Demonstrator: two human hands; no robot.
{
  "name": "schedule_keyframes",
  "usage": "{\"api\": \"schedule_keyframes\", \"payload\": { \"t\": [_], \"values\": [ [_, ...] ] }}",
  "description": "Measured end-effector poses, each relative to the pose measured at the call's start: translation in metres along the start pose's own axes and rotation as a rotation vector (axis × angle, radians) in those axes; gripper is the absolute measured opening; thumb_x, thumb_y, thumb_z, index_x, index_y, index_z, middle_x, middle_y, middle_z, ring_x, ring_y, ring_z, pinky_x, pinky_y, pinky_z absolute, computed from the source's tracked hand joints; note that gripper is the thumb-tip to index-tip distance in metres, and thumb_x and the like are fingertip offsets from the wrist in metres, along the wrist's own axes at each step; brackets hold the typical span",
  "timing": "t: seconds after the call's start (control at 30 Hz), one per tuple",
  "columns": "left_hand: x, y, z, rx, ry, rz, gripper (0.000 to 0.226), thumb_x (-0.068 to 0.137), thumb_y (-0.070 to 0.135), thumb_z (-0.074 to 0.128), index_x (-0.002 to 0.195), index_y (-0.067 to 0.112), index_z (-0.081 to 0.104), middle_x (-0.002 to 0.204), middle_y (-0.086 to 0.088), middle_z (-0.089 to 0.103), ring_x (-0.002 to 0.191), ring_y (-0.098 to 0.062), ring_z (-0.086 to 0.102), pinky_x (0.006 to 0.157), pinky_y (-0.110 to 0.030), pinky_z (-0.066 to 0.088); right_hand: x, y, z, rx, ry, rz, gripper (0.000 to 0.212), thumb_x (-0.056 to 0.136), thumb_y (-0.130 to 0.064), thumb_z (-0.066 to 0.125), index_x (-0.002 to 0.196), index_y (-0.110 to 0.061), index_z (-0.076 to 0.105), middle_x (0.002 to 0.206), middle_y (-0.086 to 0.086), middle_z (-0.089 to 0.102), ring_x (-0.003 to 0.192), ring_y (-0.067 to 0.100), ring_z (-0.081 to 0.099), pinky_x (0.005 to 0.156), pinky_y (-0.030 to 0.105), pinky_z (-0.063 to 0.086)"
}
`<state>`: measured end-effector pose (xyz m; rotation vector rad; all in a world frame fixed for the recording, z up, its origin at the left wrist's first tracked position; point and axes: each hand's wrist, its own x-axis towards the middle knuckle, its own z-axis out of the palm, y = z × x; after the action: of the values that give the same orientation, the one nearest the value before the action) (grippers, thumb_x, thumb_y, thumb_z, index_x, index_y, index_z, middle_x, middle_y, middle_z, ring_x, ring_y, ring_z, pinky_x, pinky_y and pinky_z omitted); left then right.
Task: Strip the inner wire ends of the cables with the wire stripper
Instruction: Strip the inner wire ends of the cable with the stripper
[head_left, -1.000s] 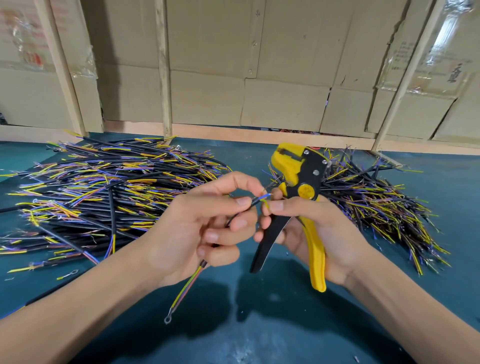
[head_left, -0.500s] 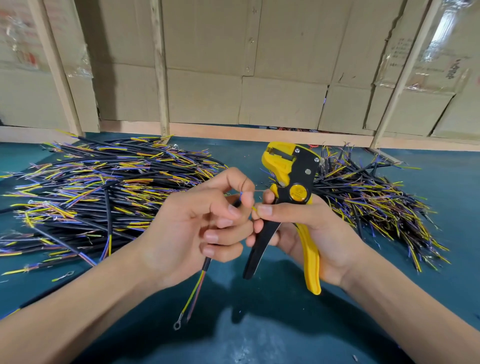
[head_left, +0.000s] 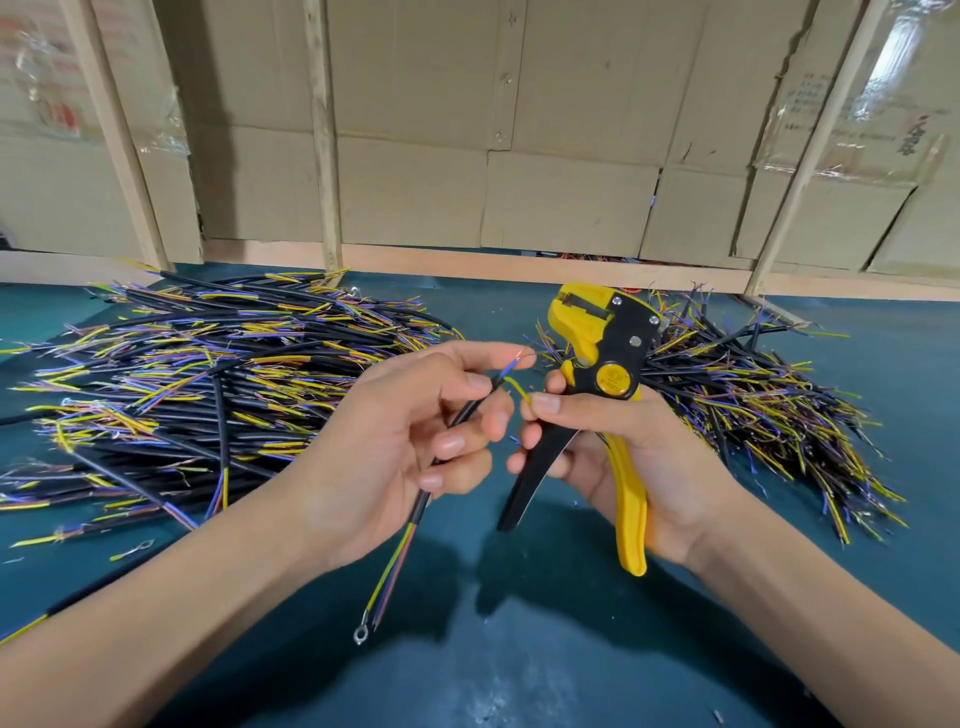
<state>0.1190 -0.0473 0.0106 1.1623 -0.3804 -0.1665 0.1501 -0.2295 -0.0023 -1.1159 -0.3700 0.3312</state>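
Head view: L hand (head_left: 395, 441) grips black cable (head_left: 470, 410) w/ curled fingers above green mat (head_left: 519, 649), blue inner wire (head_left: 509, 368) at top showing bare copper tip, ring terminal (head_left: 360, 634) hanging at btm end. R hand (head_left: 623, 457) holds yellow/black wire stripper (head_left: 608, 374) upright, handles apart, thumb + forefinger pinching yellow inner wire (head_left: 519, 388); cable piles lie L (head_left: 208, 374) & R (head_left: 753, 400) on mat

A dark teal table (head_left: 519, 675) carries 2 heaps of black cables. The larger heap (head_left: 208, 395) lies left, the smaller heap (head_left: 753, 405) right, well apart.
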Motion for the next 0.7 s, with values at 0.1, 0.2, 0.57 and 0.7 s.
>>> {"api": "schedule_keyframes", "payload": {
  "t": [0.1, 0.2, 0.57, 0.7],
  "values": [
    [0.002, 0.001, 0.000, 0.078, 0.010, 0.008, 0.029, 0.080, 0.005, 0.050, 0.093, 0.001, 0.076, 0.065, -0.005, 0.051, 0.048, -0.009, 0.031, 0.039, -0.018, 0.024, 0.001, 0.002, -0.002, -0.013, 0.000, -0.004, 0.018, 0.079, -0.001, 0.071, 0.093, -0.005, 0.061, 0.078, 0.014, 0.064, 0.066, 0.026, 0.063, 0.067, 0.042, 0.060],
    [0.003, -0.001, -0.004, 0.161, 0.024, 0.064, 0.025, 0.090, 0.002, 0.052, 0.097, 0.001, 0.076, 0.070, -0.004, 0.056, 0.058, -0.015, 0.039, 0.043, -0.020, 0.026, 0.002, 0.005, -0.003, -0.064, 0.007, 0.005, 0.020, 0.080, -0.005, 0.074, 0.097, 0.000, 0.064, 0.083, 0.015, 0.067, 0.067, 0.026, 0.064, 0.069, 0.044, 0.060],
    [0.003, -0.014, -0.013, 0.709, 0.231, 0.423, 0.027, 0.092, 0.022, 0.060, 0.108, 0.041, 0.069, 0.090, 0.010, 0.065, 0.068, -0.011, 0.063, 0.052, -0.023, 0.039, -0.004, 0.004, 0.001, -0.104, 0.064, -0.228, 0.008, 0.081, -0.015, 0.074, 0.078, -0.007, 0.074, 0.074, 0.018, 0.065, 0.064, 0.033, 0.064, 0.064, 0.046, 0.059],
    [0.002, -0.016, -0.011, 0.694, 0.149, 0.360, 0.022, 0.094, 0.011, 0.064, 0.108, 0.027, 0.069, 0.083, 0.005, 0.064, 0.068, -0.008, 0.062, 0.057, -0.011, 0.041, -0.005, 0.005, 0.003, -0.189, 0.130, -0.391, 0.010, 0.078, -0.007, 0.078, 0.088, -0.009, 0.077, 0.080, 0.016, 0.069, 0.067, 0.031, 0.066, 0.065, 0.047, 0.059]
  ]
}}
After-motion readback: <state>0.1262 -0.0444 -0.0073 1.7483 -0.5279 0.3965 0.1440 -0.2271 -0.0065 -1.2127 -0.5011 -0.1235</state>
